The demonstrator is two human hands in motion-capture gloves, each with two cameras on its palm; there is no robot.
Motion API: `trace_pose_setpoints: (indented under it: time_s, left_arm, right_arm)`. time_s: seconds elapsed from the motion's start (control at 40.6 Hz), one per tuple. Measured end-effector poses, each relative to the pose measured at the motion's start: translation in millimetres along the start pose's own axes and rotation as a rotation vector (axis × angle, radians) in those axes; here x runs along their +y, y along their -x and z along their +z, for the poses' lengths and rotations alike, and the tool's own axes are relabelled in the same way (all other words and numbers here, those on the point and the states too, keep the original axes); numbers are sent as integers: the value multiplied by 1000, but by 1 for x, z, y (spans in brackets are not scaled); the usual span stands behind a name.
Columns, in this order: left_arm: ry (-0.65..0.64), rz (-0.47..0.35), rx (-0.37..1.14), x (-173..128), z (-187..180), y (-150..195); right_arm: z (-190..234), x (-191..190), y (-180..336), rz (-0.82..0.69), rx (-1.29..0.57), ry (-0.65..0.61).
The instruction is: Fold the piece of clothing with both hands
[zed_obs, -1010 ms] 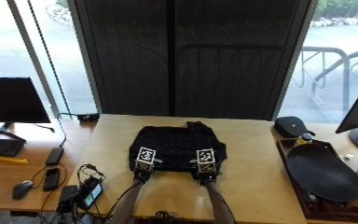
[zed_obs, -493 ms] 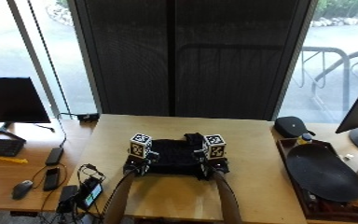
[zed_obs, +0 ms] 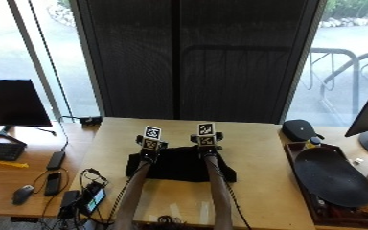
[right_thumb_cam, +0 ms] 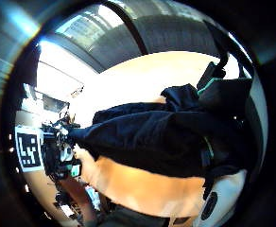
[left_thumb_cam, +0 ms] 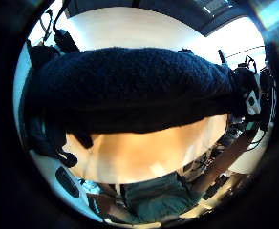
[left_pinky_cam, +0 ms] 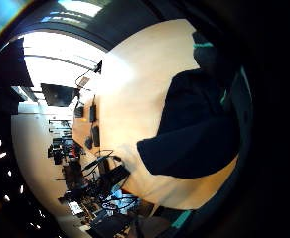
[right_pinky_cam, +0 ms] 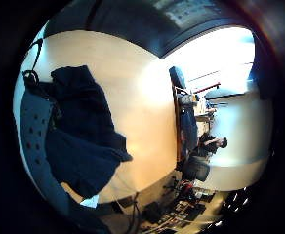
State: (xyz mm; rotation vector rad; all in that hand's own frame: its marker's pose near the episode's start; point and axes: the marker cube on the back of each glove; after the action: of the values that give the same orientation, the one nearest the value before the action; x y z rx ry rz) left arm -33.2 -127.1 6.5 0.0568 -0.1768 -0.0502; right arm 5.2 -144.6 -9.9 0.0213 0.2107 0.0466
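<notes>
Both my hands have carried the dark garment (zed_obs: 179, 164) toward twelve o'clock on the wooden table (zed_obs: 260, 153), left hand (zed_obs: 149, 143) and right hand (zed_obs: 206, 142) gripping its far edge before the dark window blind (zed_obs: 190, 57).

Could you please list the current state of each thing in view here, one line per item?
Piece of clothing: dark, lying on the table, folded into a wide band.
Left hand: at the garment's far edge; fingers not visible.
Right hand: at the garment's far edge; fingers not visible.
Table: light wood, garment lying near its middle.
Monitor: on the side desk, screen dark.
</notes>
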Motion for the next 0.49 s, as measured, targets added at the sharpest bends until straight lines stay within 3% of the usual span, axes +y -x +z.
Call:
trace_pose_setpoints:
  time_s: [0.074, 0.345, 0.394, 0.468, 0.493]
  left_arm:
    - [-84, 3, 9, -22, 14, -34]
    - [-88, -14, 7, -41, 62, -49]
    - [-54, -48, -15, -40, 68, -47]
    - [24, -183, -139, -32, 77, -33]
    - [19, -193, -153, -34, 78, -30]
  right_arm:
    - [21, -9, -21, 25, 67, -15]
    - [73, -43, -17, 64, 230, -135]
    - [79, -42, -20, 85, 231, -123]
    - [87, -45, -20, 98, 201, -135]
    - [87, -49, -20, 98, 188, -163]
